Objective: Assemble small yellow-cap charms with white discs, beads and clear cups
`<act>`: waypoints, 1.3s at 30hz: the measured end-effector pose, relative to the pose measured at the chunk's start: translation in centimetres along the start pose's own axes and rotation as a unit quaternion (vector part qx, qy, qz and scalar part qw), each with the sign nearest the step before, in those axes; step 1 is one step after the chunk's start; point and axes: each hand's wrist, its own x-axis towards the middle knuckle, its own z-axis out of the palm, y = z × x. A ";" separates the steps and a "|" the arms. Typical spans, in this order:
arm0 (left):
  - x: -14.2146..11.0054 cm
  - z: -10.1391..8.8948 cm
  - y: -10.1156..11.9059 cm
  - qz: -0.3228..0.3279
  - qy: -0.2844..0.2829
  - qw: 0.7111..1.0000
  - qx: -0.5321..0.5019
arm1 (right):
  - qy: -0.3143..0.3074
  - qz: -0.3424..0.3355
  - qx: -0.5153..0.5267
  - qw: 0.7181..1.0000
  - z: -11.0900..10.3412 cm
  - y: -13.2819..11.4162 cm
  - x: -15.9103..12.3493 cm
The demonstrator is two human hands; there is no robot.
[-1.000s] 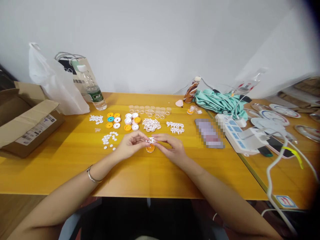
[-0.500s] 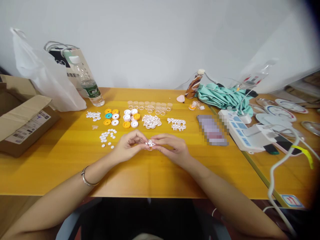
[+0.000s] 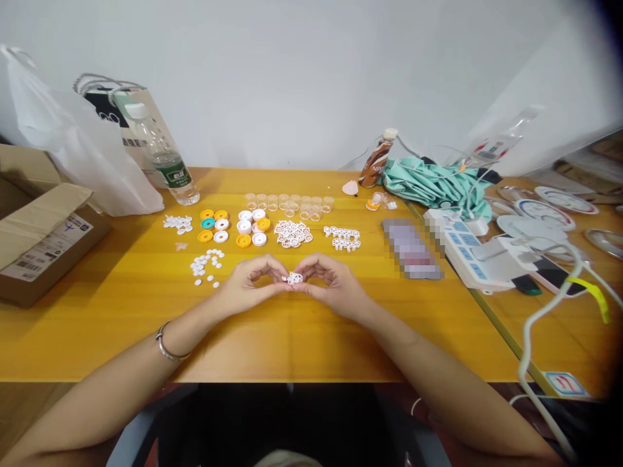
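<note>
Between both hands, a small white plastic part with cut-out holes (image 3: 294, 278) is held above the table. My left hand (image 3: 256, 275) pinches its left side between thumb and fingers. From the right, my right hand (image 3: 325, 277) grips the other side, also in a pinch. Fingertips hide some of the part. Just beyond lie a pile of white openwork pieces (image 3: 293, 233) and rows of white toothed pieces (image 3: 343, 237). White round discs (image 3: 207, 264) are scattered left of my left hand. Orange, teal and white round caps (image 3: 214, 226) stand in groups behind them.
Clear small cups (image 3: 289, 203) line the back. A water bottle (image 3: 174, 170), plastic bag (image 3: 102, 162) and cardboard box (image 3: 43, 240) stand at left. A brown drink bottle (image 3: 378, 159), green cloth (image 3: 433, 183), blurred phone (image 3: 411, 250) and power strip (image 3: 464, 250) are at right.
The white part has turned between my fingers and now shows a rounded face with holes. My right fingers have shifted from lying flat to a more arched pinch. The view has shifted slightly.
</note>
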 end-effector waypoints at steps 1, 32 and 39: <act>0.1 0.1 0.1 -0.003 0.002 1.000 0.001 | 0.002 0.007 0.006 1.000 0.0 0.0 0.0; 0.1 0.0 -0.3 -0.007 -0.032 0.999 0.015 | -0.041 0.184 0.209 0.960 0.0 -0.1 0.4; 0.2 -0.3 -0.3 0.086 -0.031 0.992 0.091 | -0.026 0.172 0.213 0.961 -0.3 -0.1 0.6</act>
